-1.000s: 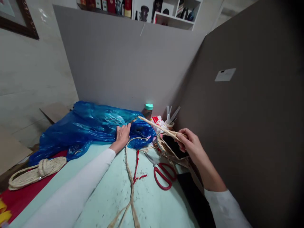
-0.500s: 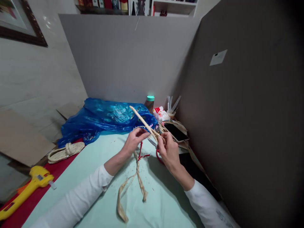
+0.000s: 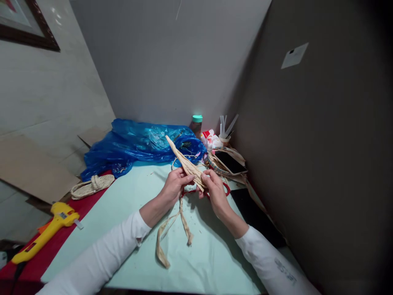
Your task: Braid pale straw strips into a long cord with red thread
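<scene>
Between my two hands a dried, straw-coloured husk strip [image 3: 184, 162] slants up and to the left, its near end spread flat. My left hand [image 3: 173, 186] pinches the left edge of it with thumb and fingers. On its right edge the fingers of my right hand [image 3: 215, 192] are closed. Below, on the pale green cloth [image 3: 135, 254], lies a twisted husk braid [image 3: 184, 221] with a red tie and loose tails; its upper end is hidden by my hands. Red scissor handles [image 3: 227, 189] show behind my right hand.
A blue plastic bag [image 3: 144, 143] lies along the back. At left are a woven straw sandal [image 3: 92, 186] and a yellow glue gun [image 3: 49, 233]. Toward the back right stand a green-lidded jar [image 3: 197, 125], a cup of white sticks [image 3: 225, 138] and a dark-screened tablet [image 3: 231, 162].
The husk strip, narrow and rolled before, is now spread wider. My left hand has come to grip its edge. The view has tilted down.
</scene>
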The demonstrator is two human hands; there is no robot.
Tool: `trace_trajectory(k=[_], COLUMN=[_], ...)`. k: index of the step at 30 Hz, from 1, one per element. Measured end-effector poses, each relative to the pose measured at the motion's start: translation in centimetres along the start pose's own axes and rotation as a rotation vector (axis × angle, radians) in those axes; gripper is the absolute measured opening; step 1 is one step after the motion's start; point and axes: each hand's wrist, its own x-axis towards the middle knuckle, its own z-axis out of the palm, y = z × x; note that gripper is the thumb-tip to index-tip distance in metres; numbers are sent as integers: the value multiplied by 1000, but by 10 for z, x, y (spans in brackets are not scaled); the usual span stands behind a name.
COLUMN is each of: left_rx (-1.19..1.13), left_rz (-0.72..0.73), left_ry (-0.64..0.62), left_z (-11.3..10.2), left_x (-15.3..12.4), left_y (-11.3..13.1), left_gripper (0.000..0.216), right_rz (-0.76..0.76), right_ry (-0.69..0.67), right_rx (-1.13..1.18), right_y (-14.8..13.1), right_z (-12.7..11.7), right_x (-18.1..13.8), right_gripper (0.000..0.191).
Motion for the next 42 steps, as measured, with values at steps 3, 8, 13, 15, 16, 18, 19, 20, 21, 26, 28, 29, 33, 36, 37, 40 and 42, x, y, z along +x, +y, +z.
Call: trace_trajectory(k=[3,8,13,15,16,18,19,20,21,26,28,29,33,36,37,40,42], left_rx=[45,224,209,190,181,163,153,140,126,62,67,71,73,53,49,72,98], left_rz=[18,67,41,27,23,10,0,-8,-16,-58,-47,-34,12,24,20,-1,-10], left_ry=[26,128,99,76,64,50,45,42,41,48,53,55,24,-50,-74,-119,-125], left_z=[-5,-13,-14,-13,-12,-12,-11,-11,-10,-11,-12,-12,-12,-9,-8,-3,0], left_x=[3,8,9,8,8,8,8,7,7,5,6,6,8,5,4,-1,-3], left_y=[-1,-5,-9,-9,-10,-9,-9,-8,-8,-9,-10,-11,-12,-14,-14,-15,-14], left_gripper=[31,24,23,24,26,28,30,31,32,35,34,34,32,30,31,34,35], right_rz=[-28,-175,-89,-19,3,15,12,9,5,-324,-539,-613,-700,-691,-674,-579,-508], right_ry=[-85,-168,-84,-63,-63,-64,-58,-49,-41,61,122,138,124,139,150,181,180], right_rx=[-21,-249,-199,-116,-70,12,39,53,50,-448,-721,-819,-938,-874,-845,-758,-715], right_y=[2,10,9,7,7,8,8,9,10,7,4,3,4,5,5,3,2], right_z=[-2,-9,-8,-7,-6,-5,-5,-4,-4,-3,-4,-5,-7,-8,-7,-7,-7], right_x=[3,10,11,11,10,10,9,9,8,2,2,3,5,4,4,2,2], right_gripper=[21,23,24,24,24,24,24,22,21,26,22,20,22,18,17,18,17])
